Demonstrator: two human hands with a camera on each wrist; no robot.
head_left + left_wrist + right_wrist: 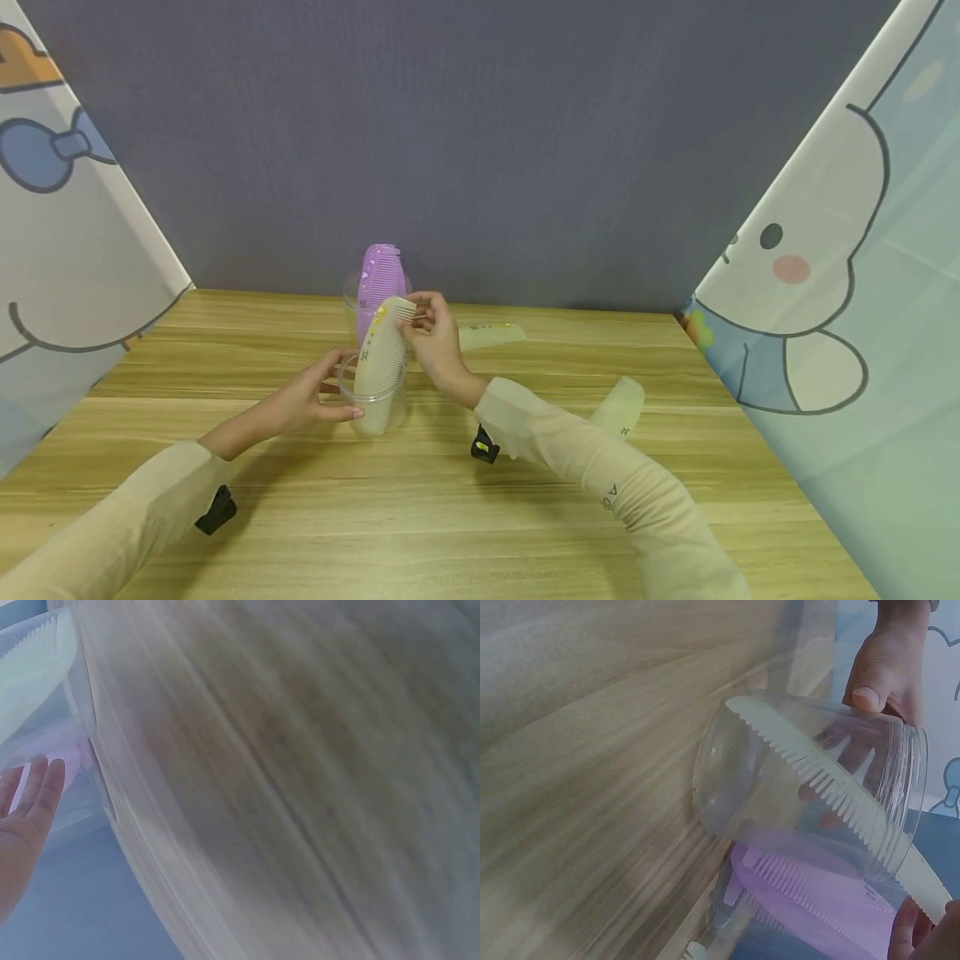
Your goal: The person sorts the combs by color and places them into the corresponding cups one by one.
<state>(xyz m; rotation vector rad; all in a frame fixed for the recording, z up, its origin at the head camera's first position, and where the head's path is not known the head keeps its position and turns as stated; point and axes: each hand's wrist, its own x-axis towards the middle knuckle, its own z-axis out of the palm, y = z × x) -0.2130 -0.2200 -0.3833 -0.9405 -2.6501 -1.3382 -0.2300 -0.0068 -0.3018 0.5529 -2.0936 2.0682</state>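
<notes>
In the head view a clear plastic cup [399,410] stands on the wooden table, a cream comb [385,346] leaning inside it. My left hand [309,398] holds this cup from the left, thumb at the near side and fingers behind. Through the cup wall those fingers show in the right wrist view. My right hand [438,342] pinches the comb's upper end, above the rim. The comb's lower end reaches down to the cup's bottom in the right wrist view. Purple combs [810,896] stand in a second clear cup [350,302] just behind.
One pale comb [491,336] lies on the table behind my right hand. Another pale comb [621,404] lies to the right, partly hidden by my right sleeve. A dark grey panel [465,150] rises along the table's back edge, with cartoon-printed panels at both sides.
</notes>
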